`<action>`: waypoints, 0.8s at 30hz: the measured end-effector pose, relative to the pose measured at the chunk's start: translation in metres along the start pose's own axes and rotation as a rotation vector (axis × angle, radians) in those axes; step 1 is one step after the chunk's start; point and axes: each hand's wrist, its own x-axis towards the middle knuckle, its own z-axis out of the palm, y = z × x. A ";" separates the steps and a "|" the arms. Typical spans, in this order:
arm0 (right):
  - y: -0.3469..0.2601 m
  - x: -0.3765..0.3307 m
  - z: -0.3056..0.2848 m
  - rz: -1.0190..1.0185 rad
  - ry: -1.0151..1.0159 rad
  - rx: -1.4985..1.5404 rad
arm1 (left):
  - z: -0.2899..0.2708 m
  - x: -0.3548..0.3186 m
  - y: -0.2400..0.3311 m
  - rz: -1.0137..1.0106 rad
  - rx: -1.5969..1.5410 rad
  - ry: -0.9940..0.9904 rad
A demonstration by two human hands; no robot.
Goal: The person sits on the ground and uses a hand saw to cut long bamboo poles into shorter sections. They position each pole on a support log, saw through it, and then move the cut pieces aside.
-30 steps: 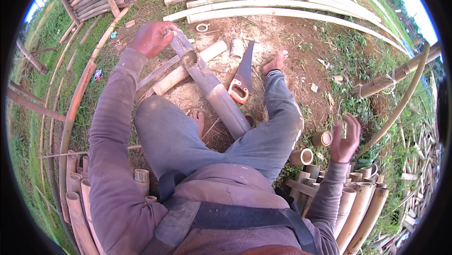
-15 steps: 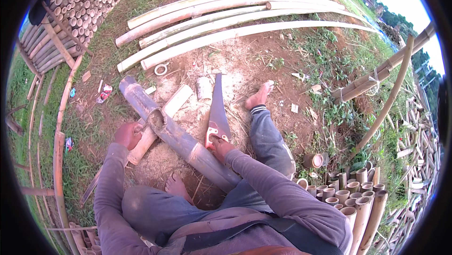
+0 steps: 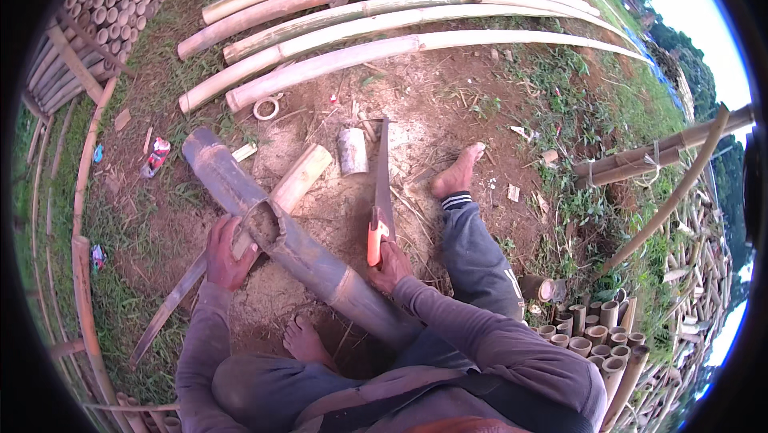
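Observation:
A thick dark bamboo log (image 3: 320, 257) slants from the upper left down to my lap, with a notch cut in its top. A shorter pale bamboo piece (image 3: 301, 180) crosses it at the notch. My left hand (image 3: 228, 255) is closed around the near end of that piece, just left of the log. My right hand (image 3: 390, 268) grips the orange handle of a hand saw (image 3: 383, 185), right of the log. The blade points away from me, seen nearly edge-on, and is apart from the bamboo piece.
Several long bamboo poles (image 3: 344, 55) lie across the far ground. A short cut tube (image 3: 352, 151) and a bamboo ring (image 3: 266, 108) lie nearer. Upright cut tubes (image 3: 580, 345) cluster at lower right. A bamboo rail (image 3: 83, 273) runs along the left; a thin strip (image 3: 164, 313) lies beside my left arm.
The saw has turned from showing its flat side to nearly edge-on, and shifted slightly right. My left hand has gone from a fist beside the bamboo piece to wrapping its near end.

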 end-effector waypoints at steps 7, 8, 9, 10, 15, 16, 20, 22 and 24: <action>-0.067 0.002 -0.070 -0.179 0.389 0.588 | 0.001 0.011 0.023 -0.231 0.096 -0.134; -0.077 0.019 -0.081 -0.261 0.322 0.510 | 0.000 0.008 0.027 -0.255 0.114 -0.132; -0.074 0.042 -0.083 -0.341 0.270 0.486 | 0.002 0.009 0.030 -0.265 0.123 -0.133; -0.091 0.071 -0.095 -0.508 0.308 0.351 | 0.002 0.008 0.033 -0.275 0.134 -0.136; -0.225 0.198 -0.130 -0.849 0.170 0.211 | 0.004 0.014 0.036 -0.280 0.135 -0.174; -0.249 0.220 -0.125 -0.982 0.196 0.160 | 0.005 0.014 0.036 -0.278 0.146 -0.179; -0.336 0.272 -0.095 -1.067 0.104 -0.132 | 0.008 0.006 0.035 -0.259 0.163 -0.134; -0.364 0.290 -0.091 -0.998 0.055 -0.334 | 0.011 0.002 0.033 -0.234 0.166 -0.113; -0.379 0.300 -0.094 -0.868 0.003 -0.555 | 0.010 0.002 0.029 -0.208 0.165 -0.096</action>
